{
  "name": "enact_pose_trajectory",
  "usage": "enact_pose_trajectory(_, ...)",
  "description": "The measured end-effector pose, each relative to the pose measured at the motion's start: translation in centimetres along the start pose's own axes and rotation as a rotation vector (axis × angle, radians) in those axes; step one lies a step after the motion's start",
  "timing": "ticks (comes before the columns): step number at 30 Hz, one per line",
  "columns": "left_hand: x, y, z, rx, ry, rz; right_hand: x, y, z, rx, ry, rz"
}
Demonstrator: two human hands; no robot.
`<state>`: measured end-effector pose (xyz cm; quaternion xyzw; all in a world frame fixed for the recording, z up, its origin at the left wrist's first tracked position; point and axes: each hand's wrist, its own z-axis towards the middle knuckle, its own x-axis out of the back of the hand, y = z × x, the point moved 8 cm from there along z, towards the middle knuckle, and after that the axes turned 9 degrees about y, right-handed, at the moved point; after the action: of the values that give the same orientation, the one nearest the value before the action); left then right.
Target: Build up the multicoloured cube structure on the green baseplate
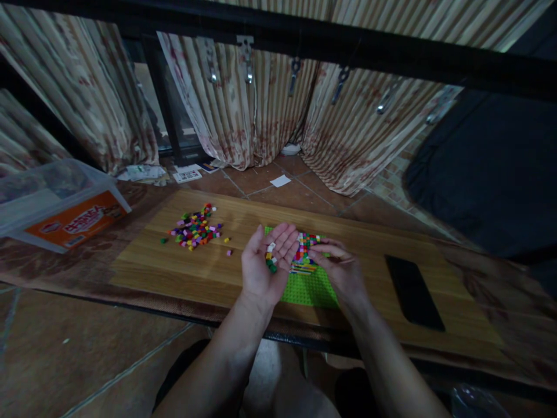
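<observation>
My left hand lies palm up over the left edge of a green baseplate, fingers stretched out, with a few small bricks resting in the palm. My right hand is beside it, fingers pinched together and touching the rows of coloured bricks that cover the far part of the baseplate. What the pinch holds is too small to make out. A loose pile of small coloured bricks sits on the wooden board to the left of both hands.
A black phone lies on the board at the right. A clear plastic box with an orange label stands at the far left. Striped curtains hang behind, a dark cloth mass at the right. Papers lie on the tiled floor.
</observation>
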<state>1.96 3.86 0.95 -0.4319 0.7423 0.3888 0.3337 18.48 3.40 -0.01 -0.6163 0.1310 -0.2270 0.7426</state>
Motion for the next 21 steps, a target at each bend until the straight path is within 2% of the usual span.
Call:
enact_pose_trajectory(6,0.0,-0.1,-0.1,-0.003,0.010,0.006,0.2,-1.2,-0.4,0.146,-0.019,-0.091)
enact_pose_trajectory(14,0.1,-0.2,-0.1,-0.007,0.025,0.010,0.0,0.9,-0.2,-0.061,0.067,0.138)
enact_pose_trajectory(21,0.1,-0.3,-0.3,-0.004,0.053,0.006,-0.4,1.1,-0.3,-0.155,0.045,0.193)
